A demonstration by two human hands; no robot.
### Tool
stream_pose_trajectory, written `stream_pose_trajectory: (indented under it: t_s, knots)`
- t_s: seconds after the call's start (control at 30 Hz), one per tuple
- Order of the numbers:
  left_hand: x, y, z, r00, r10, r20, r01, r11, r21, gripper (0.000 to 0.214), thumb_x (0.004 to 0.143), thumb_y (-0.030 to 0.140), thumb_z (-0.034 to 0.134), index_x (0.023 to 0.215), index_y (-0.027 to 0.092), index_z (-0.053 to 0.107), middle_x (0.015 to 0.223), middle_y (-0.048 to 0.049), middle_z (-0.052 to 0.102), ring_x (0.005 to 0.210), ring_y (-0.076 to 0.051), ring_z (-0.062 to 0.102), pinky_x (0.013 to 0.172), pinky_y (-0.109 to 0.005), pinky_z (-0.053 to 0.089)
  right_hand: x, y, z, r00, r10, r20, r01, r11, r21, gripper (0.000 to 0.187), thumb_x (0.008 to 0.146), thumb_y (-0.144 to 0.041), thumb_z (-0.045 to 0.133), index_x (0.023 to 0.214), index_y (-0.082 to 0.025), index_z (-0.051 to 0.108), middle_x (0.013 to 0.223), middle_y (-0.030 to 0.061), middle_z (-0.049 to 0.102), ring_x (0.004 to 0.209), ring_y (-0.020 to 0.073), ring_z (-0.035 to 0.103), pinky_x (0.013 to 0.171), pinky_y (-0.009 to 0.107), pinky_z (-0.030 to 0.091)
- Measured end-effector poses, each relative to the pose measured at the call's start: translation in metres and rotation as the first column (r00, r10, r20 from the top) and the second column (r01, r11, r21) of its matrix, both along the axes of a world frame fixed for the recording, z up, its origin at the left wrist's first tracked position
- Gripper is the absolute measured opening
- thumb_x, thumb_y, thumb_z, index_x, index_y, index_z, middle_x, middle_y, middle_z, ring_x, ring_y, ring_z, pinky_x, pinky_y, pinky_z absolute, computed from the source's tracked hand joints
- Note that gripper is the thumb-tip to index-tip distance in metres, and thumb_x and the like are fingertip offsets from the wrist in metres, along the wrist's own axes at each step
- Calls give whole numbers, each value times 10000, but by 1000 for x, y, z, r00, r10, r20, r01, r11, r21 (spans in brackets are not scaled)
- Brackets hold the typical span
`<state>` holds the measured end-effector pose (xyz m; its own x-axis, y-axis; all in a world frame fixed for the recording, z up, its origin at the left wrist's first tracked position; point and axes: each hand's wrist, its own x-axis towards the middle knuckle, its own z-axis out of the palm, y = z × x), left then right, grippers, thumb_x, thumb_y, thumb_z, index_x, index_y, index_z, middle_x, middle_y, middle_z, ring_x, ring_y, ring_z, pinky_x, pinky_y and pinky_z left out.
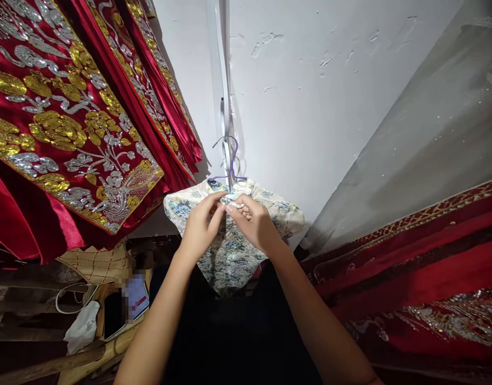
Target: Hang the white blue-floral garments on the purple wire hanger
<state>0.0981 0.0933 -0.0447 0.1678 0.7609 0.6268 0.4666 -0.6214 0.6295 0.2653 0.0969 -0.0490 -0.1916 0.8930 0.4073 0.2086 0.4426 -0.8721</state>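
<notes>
A cream garment with blue floral print point(230, 251) hangs on a purple wire hanger point(231, 166) against the white wall. My left hand point(201, 227) and my right hand point(254, 222) both pinch the fabric at the garment's collar, fingertips meeting just below the hanger hook. Both hands have their fingers closed on the cloth near the neckline.
Red satin garments with gold and silver embroidery point(65, 123) hang at the left. More red embroidered cloth under clear plastic point(422, 256) lies at the right. A phone point(114, 314), a white cable and crumpled tissue point(82, 326) sit on a bamboo stand at the lower left.
</notes>
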Motion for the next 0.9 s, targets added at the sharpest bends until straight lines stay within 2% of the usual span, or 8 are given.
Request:
stream_pose_trajectory:
  t_s: [0.07,0.13,0.27,0.43,0.6,0.7,0.8,0.9]
  knots:
    - [1,5,9,995,3,-96,-2,1000,17,179,987,290,511,1068,203,645,900,-29,680,804,-157,620,765,-270,459,-3,0,1,998,-5,-61,4,1000,-20,245,921,-453,574,827,-231,529,659,-12,536,614,149,512,578,276,378]
    - [2,5,9,991,6,-135,-1,999,38,158,988,293,513,973,195,635,839,-16,668,753,-149,598,720,-260,440,-7,1,0,983,-44,-176,39,999,-31,214,916,-437,585,893,-234,520,669,-13,549,627,154,538,580,275,403]
    - [6,-1,2,994,6,-113,0,999,54,150,993,286,500,975,193,617,835,-18,663,748,-148,601,714,-255,438,-14,1,-8,918,-190,-349,196,981,-18,256,880,-401,650,925,-251,448,683,-30,529,589,139,508,538,261,392]
    - [7,-2,2,996,6,-89,-2,999,42,176,1010,257,457,999,195,622,884,-24,680,809,-148,633,758,-254,450,-16,1,-16,988,-86,-130,81,996,-42,341,970,-493,491,776,-217,536,656,4,577,587,138,545,586,274,424]
    - [8,-3,1,997,30,-71,-26,999,47,180,1006,282,465,960,193,615,832,-18,673,742,-140,621,714,-249,452,-15,0,-11,992,-24,-123,33,997,71,386,999,-464,442,735,-211,564,652,7,559,575,135,511,567,269,399]
    - [11,-4,3,998,67,-21,-65,995,77,167,999,276,483,944,191,616,795,-11,660,725,-135,620,693,-242,451,-16,3,-13,994,-56,-94,66,992,111,364,994,-452,454,745,-214,573,648,9,569,580,143,522,573,270,395]
    - [9,-2,9,982,167,94,-179,974,141,164,982,287,520,912,186,629,774,-6,647,741,-140,619,727,-251,462,-14,10,-28,994,-107,20,104,988,115,348,986,-437,459,739,-222,576,633,6,579,568,148,521,578,272,380]
    - [-9,5,8,916,256,310,-309,941,135,172,962,313,557,906,177,645,784,-5,637,755,-137,609,740,-249,471,-8,15,-51,988,-75,132,73,997,22,403,983,-433,446,656,-221,549,599,-2,567,513,135,465,545,270,339]
